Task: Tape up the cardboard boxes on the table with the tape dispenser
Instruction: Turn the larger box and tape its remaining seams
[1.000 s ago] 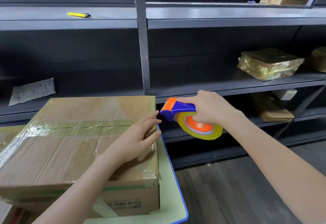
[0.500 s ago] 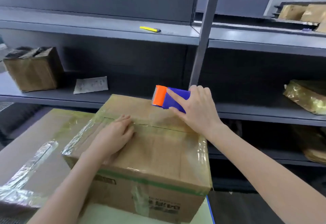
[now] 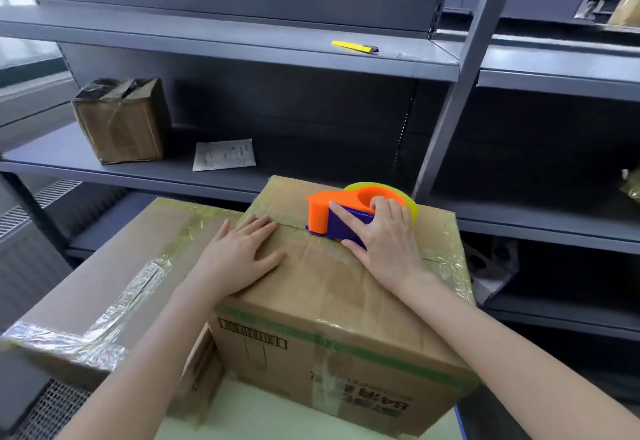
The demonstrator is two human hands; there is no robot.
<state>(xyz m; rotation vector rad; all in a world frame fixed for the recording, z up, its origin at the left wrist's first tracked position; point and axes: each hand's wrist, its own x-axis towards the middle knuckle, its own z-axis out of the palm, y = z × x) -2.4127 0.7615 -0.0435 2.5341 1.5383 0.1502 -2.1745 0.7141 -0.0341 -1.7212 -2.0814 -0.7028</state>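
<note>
Right hand (image 3: 384, 245) curled round orange-and-purple plastic tape dispenser (image 3: 320, 214), set on top seam of brown taped cardboard box (image 3: 329, 287), 2 o'clock from left hand (image 3: 242, 252). Left hand flat, fingers straight, pressing box top.

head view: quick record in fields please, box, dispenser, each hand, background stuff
box: cardboard box, tape along its edges
tool: tape dispenser, orange and purple, on the box's top seam
right: right hand grips the tape dispenser
left: left hand lies flat on the box top
beside: larger box to the left, taped
background: small box, paper sheet, yellow cutter
</note>
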